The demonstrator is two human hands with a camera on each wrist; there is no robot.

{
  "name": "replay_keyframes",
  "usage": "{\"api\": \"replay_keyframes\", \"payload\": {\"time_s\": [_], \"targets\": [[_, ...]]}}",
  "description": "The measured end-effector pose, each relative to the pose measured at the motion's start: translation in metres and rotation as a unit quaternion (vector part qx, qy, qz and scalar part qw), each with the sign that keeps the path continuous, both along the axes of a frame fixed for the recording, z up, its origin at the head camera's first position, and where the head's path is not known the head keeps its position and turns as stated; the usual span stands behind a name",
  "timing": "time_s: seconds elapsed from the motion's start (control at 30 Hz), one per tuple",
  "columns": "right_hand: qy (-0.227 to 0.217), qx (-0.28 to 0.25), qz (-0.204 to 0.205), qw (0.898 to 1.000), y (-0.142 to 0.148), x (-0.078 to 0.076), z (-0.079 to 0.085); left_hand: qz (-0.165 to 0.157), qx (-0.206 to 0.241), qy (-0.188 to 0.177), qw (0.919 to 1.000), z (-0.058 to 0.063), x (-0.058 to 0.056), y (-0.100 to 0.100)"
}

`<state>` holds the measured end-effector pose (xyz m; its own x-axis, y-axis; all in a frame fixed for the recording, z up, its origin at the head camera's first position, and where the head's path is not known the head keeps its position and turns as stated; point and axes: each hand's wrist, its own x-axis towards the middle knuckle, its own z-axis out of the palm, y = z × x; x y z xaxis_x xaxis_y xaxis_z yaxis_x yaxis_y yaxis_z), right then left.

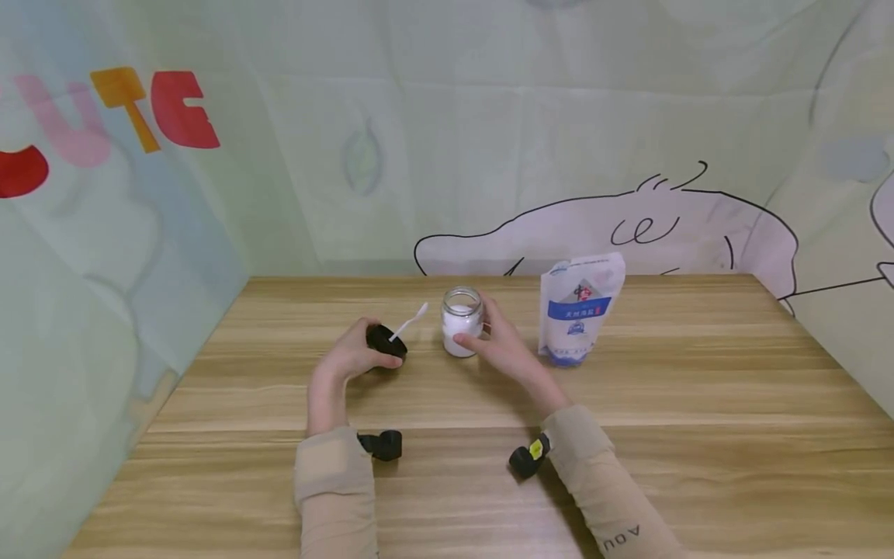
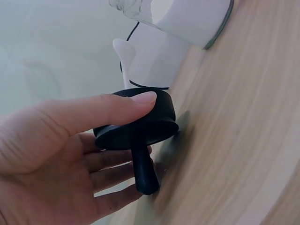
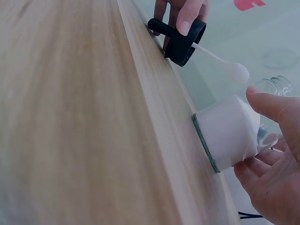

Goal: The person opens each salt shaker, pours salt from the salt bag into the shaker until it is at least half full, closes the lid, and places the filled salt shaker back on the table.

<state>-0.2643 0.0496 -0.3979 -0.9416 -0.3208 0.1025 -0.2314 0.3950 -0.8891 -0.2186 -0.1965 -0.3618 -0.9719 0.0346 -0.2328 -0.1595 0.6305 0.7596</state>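
Observation:
My left hand (image 1: 352, 352) pinches a black lid (image 2: 161, 110) between its thumb and fingers. A stubby black handle (image 2: 145, 173) sticks out of the lid's top. From the inner side a thin white spoon (image 3: 222, 63) points up and toward the jar. My right hand (image 1: 504, 341) grips an uncovered glass jar (image 1: 462, 320), thumb in front and fingers behind. White granules fill much of the jar, heaped unevenly in the right wrist view. It stands upright on the table, a short gap to the right of the lid and spoon.
A white and blue stand-up pouch (image 1: 581, 310) is upright to the right of the jar. The wooden table (image 1: 447, 481) ends at a printed cloth backdrop (image 1: 391, 171). A black wrist camera (image 1: 382, 445) juts from the left cuff, another (image 1: 528, 458) from the right.

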Motion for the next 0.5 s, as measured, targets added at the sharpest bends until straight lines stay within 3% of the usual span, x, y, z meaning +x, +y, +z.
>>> {"api": "replay_keyframes", "payload": {"time_s": [0.5], "targets": [[0.009,-0.028,0.01,1.0,0.0,-0.0008,-0.0022,-0.001,-0.009,0.003,1.0,-0.0029,0.0007,-0.0024]]}}
